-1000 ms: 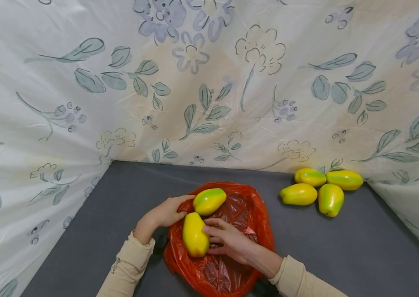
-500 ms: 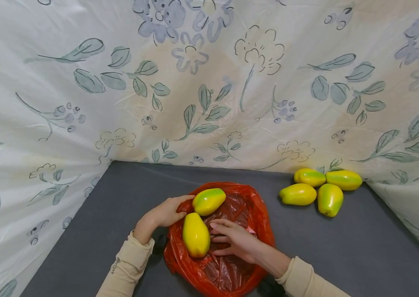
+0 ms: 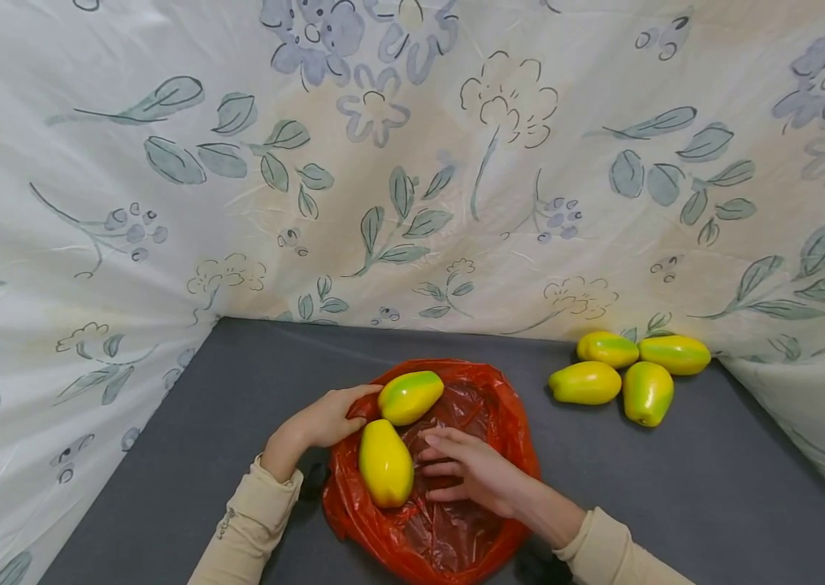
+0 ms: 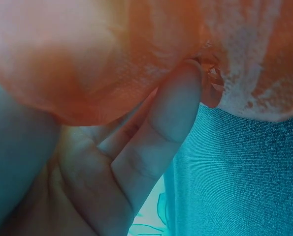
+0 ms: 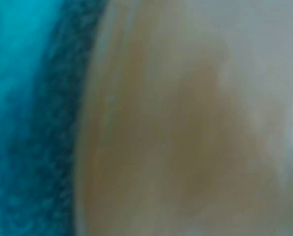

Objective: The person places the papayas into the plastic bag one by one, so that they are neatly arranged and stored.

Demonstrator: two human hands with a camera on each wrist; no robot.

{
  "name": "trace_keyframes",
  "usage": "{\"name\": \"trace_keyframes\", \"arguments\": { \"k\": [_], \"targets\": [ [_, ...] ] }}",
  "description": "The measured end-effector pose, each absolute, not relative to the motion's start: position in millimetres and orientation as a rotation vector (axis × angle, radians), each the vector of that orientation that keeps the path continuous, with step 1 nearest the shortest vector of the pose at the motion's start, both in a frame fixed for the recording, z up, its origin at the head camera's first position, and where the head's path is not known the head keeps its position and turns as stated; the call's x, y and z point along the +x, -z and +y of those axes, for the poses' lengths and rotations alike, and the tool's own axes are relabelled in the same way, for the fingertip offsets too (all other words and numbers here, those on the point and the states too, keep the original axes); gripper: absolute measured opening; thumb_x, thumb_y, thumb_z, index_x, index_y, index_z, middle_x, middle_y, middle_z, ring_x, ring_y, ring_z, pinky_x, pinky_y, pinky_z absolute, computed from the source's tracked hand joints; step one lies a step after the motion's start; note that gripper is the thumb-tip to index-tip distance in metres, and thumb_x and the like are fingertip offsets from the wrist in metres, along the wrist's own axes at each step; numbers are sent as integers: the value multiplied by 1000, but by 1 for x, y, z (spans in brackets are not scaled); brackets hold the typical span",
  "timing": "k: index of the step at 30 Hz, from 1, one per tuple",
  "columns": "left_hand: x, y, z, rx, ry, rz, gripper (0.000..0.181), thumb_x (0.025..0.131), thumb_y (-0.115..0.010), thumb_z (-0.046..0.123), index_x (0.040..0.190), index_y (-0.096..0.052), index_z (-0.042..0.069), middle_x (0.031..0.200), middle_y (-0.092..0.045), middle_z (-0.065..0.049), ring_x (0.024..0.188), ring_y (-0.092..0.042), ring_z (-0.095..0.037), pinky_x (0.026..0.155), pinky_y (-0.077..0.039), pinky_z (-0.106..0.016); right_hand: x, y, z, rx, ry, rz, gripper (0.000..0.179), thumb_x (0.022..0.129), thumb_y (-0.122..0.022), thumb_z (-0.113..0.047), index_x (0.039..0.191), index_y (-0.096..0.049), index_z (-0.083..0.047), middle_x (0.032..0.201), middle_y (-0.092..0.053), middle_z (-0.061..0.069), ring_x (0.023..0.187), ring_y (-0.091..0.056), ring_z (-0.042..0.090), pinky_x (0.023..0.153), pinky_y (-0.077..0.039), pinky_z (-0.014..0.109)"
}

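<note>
A red plastic bag (image 3: 522,439) lies spread on the dark grey table with its mouth turned up. Two yellow-green papayas are in its left part: one papaya (image 3: 410,398) toward the back, another papaya (image 3: 386,463) nearer the front. My left hand (image 3: 326,418) holds the bag's left rim; in the left wrist view its thumb (image 4: 171,108) presses against the thin plastic. Over the bag's middle is my right hand (image 3: 474,471), fingers spread and holding nothing, a little right of the front papaya. Blurred plastic fills most of the right wrist view.
Several more papayas (image 3: 648,394) sit in a cluster at the table's back right. A floral cloth (image 3: 412,195) hangs along the back and both sides. The dark table (image 3: 185,455) extends left and right of the bag.
My right hand has let go of the front papaya and drawn back to the right, fingers apart. The left hand stays at the bag's rim.
</note>
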State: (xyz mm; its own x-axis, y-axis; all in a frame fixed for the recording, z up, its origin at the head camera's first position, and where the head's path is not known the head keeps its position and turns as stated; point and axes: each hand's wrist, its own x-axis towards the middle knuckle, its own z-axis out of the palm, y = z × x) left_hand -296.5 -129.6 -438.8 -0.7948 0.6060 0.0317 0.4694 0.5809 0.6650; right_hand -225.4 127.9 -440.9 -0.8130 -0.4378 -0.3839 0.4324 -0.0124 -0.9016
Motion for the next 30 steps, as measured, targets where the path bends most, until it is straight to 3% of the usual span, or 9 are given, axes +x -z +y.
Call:
{"name": "trace_keyframes", "arguments": {
  "k": [8,13,20,30],
  "targets": [
    [-295,438,-130,910,-1012,2604,52,90,-59,-2,140,-43,0,129,-53,-19,94,-56,-24,86,-49,-42,-227,437,141,-115,1979,1561,64,99,-46,-41,146,-28,-1,122,-51,14,109,-53,26,91,-46,49],
    [-295,438,-131,891,-1006,2605,52,91,-58,-2,140,-43,0,129,-53,-19,93,-56,-24,84,-51,-41,-230,434,151,-170,2035,1496,62,101,-41,-39,147,-24,-1,128,-50,15,113,-51,27,94,-44,49],
    [-296,438,-130,891,-1014,2594,52,90,-59,-2,140,-43,0,128,-53,-19,91,-57,-22,82,-52,-39,-233,432,168,-251,2130,1395,47,104,-30,-35,143,-31,-7,130,-50,13,114,-51,26,95,-43,48],
    [-296,437,-131,856,-1000,2606,52,90,-59,-2,140,-43,0,130,-52,-20,93,-57,-23,84,-51,-40,-234,427,188,-214,2222,1365,52,104,-31,-35,146,-22,-5,125,-51,11,112,-53,26,95,-44,47]
  ]
}}
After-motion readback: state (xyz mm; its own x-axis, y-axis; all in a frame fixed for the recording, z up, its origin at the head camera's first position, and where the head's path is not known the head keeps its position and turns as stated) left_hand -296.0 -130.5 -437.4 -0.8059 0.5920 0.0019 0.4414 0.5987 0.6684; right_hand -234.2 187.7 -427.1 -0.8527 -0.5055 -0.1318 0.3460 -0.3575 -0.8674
